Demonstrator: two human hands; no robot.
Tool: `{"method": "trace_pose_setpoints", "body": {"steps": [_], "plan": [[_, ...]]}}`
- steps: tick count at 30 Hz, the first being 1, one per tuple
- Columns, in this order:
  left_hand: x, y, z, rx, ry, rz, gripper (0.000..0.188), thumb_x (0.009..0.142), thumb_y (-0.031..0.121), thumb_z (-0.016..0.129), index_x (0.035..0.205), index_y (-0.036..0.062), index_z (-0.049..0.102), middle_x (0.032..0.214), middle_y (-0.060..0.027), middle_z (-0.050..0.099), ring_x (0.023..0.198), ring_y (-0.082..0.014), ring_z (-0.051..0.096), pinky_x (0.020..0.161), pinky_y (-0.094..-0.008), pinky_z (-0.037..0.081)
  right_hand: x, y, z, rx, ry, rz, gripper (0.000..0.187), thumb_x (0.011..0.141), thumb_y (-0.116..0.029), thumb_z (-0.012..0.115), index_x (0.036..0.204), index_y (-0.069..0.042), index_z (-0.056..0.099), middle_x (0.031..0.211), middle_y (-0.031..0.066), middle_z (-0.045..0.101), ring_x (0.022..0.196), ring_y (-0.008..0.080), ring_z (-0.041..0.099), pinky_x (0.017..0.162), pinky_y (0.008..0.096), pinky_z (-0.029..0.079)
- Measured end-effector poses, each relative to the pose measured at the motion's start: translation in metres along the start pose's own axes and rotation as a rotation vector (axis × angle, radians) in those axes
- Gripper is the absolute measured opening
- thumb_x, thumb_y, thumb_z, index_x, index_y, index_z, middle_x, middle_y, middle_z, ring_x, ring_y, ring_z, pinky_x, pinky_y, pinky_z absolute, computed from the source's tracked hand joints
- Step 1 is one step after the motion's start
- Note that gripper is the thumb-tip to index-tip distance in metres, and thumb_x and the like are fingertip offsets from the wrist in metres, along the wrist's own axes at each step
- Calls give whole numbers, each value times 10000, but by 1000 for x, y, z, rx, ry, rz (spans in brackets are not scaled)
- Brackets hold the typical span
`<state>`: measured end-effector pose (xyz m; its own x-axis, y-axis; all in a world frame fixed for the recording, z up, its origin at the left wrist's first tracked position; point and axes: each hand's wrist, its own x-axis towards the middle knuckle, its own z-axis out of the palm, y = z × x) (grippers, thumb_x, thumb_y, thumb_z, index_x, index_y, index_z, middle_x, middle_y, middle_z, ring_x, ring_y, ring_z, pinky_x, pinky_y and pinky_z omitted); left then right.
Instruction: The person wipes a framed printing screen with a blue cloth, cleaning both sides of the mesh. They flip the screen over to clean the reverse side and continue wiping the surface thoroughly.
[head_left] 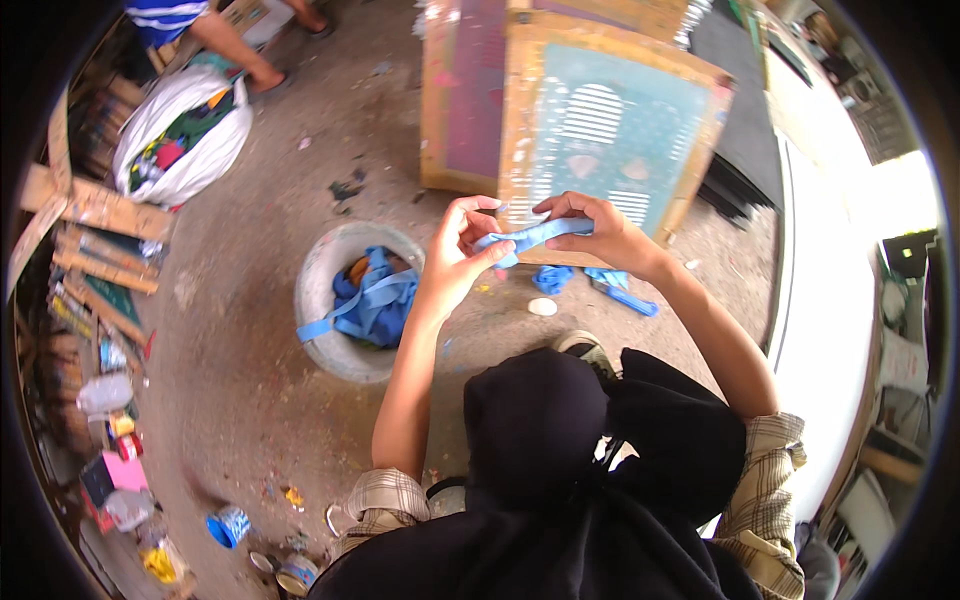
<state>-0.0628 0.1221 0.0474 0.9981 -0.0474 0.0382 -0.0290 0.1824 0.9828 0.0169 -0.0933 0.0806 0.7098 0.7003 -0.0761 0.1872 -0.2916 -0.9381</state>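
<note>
Bare concrete floor [230,330], speckled with paint and scraps, spreads beneath the seated or crouched person, whose posture is not clear. Above it, in mid-air, a narrow light-blue fabric strip [545,233] is stretched between the two hands. At its near end, the left hand [462,248] pinches it with the thumb on top and the fingers curled; the right hand [598,225] grips its other end between thumb and bent fingers. Beyond stands a wooden-framed printing screen [650,110] with pale blue-green mesh. To the left, a round whitish bucket [318,262] holds a heap of blue cloth [375,300], one strap of it over the rim. Below the hands lie a crumpled blue scrap [552,279], a long blue piece [630,297] of unclear kind, and a white oval piece [542,307]. Since the hold looks light, the strip could probably slip or twist if one pinch loosened, then drop and pick up dirt; the overhanging strap might snag on a passing forearm and drag cloth out.
</note>
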Motion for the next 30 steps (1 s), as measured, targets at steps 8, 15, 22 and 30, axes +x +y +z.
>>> {"method": "trace_pose_setpoints", "body": {"steps": [8, 15, 22, 30], "plan": [[20, -3, 73, 71, -253, -1, 463, 759, 39, 736, 1168, 55, 520, 954, -25, 549, 760, -73, 536, 672, -224, 476, -84, 3, -52, 208, 386, 117, 170, 847, -35, 647, 1001, -66, 583, 916, -27, 580, 840, 53, 528, 762, 219, 428], [5, -24, 53, 473, -310, -121, 355, 782, 94, 738, 1082, 24, 562, 935, -7, 586, 783, -79, 525, 731, -253, 464, -76, 28, -36, -104, 411, -19, 192, 789, -89, 691, 976, -60, 663, 825, 62, 638, 759, 121, 590, 685, 292, 471], [-27, -17, 47, 672, -203, -250, 223, 815, 224, 724, 884, 49, 604, 757, 57, 541, 690, -32, 467, 626, -199, 381, -92, 84, -7, -17, 469, 9, 255, 772, -244, 744, 881, -29, 660, 782, 117, 662, 737, 207, 635, 682, 324, 489], [-41, -50, 60, 419, 16, -358, 210, 881, 288, 644, 957, 97, 594, 854, 47, 571, 791, -53, 503, 726, -217, 399, -105, 105, -23, 381, 307, 22, 227, 854, -212, 677, 920, 4, 652, 774, 7, 625, 722, 65, 548, 665, 256, 471]]}}
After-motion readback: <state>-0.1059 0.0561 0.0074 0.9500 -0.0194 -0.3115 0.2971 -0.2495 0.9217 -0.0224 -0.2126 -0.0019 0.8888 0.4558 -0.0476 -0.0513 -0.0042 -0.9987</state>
